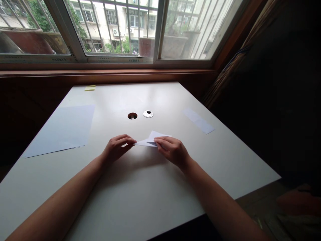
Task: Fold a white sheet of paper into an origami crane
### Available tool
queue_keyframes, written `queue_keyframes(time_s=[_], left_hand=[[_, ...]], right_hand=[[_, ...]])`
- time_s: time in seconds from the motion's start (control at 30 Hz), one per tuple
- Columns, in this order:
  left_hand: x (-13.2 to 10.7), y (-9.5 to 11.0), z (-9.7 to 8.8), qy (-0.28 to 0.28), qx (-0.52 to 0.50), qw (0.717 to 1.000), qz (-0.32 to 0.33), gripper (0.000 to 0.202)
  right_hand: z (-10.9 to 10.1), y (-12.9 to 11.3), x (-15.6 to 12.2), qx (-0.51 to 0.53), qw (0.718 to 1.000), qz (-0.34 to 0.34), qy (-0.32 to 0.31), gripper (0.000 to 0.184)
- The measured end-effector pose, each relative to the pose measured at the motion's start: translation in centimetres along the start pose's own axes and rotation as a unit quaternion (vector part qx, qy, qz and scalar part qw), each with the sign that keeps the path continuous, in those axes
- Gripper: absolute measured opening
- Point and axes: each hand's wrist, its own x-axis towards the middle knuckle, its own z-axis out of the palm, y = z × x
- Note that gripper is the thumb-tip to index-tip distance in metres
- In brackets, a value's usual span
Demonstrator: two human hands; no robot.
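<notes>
A small folded piece of white paper (151,137) is held between my two hands over the middle of the white table. My left hand (119,146) pinches its pointed left corner between thumb and fingertips. My right hand (172,149) grips the right part, fingers on top and covering some of the folds. One flap sticks up at the back, and a shaded fold shows near the right fingertips. Both hands cast a soft shadow on the tabletop below.
White paper sheets (62,129) lie at the left. A paper strip (198,121) lies at the right. A round cable hole (132,116) and its loose cover (148,114) are beyond my hands. Yellow sticky notes (90,88) sit by the far edge of the table (140,201), below the window.
</notes>
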Motion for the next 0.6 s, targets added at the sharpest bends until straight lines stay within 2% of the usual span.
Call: queue_keyframes(time_s=[0.23,0.43,0.6], left_hand=[[0.1,0.7,-0.1,0.024,-0.008,0.999,0.022,0.015],[0.2,1.1,0.1,0.039,-0.054,0.997,0.037,0.019],[0.3,1.7,0.3,0.049,-0.068,0.996,0.029,0.025]], right_hand=[[0.2,-0.9,0.5,-0.018,0.995,-0.086,-0.054,0.029],[0.2,-0.9,0.4,-0.076,0.991,-0.111,-0.010,0.026],[-0.2,-1.0,0.3,-0.094,0.989,-0.115,0.000,0.028]])
